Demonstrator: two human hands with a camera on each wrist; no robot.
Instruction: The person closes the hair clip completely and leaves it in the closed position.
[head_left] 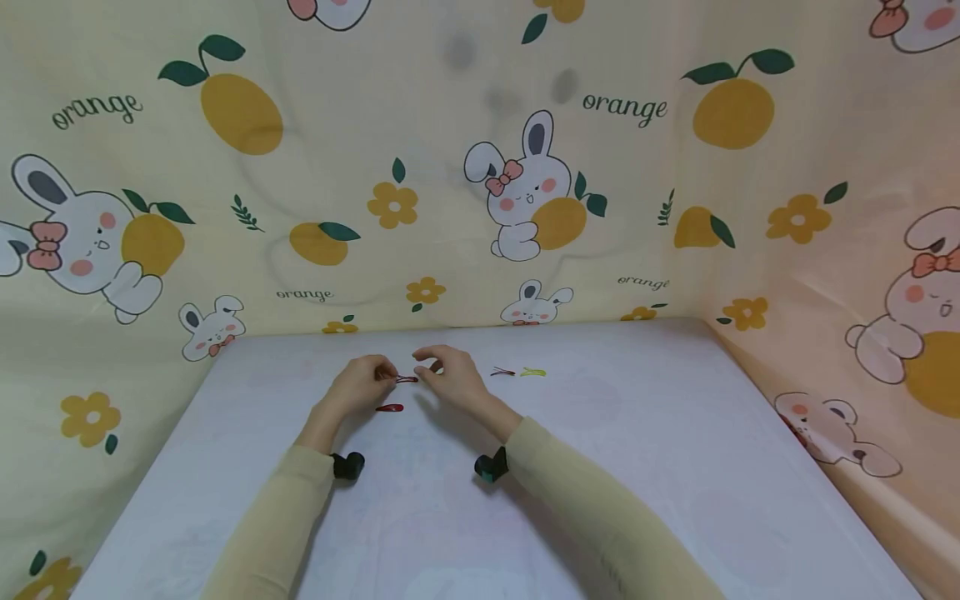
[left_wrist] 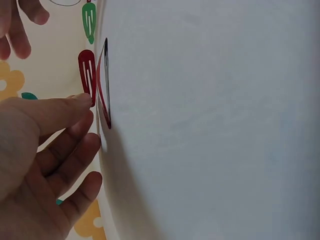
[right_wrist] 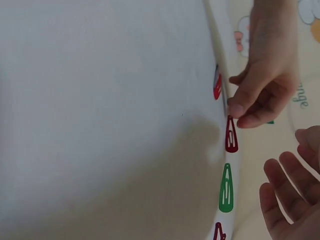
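My left hand point(head_left: 363, 385) pinches one end of a dark red snap hair clip point(left_wrist: 87, 72) between thumb and fingertips, low over the white table. The clip's wider end points toward my right hand point(head_left: 455, 377). That hand hovers close by, fingers loosely bent and thumb apart, with nothing between them. A brighter red snap hair clip point(head_left: 390, 408) lies just nearer to me than the left hand. Beyond the pinched clip, a green snap hair clip point(right_wrist: 226, 187) shows in both wrist views.
Right of my right hand, a dark red hair clip point(head_left: 502, 372) and a yellow-green one point(head_left: 533, 372) lie side by side on the white tabletop point(head_left: 637, 483). A printed cloth point(head_left: 435, 108) with rabbits and oranges rises behind the table's far edge and along both sides.
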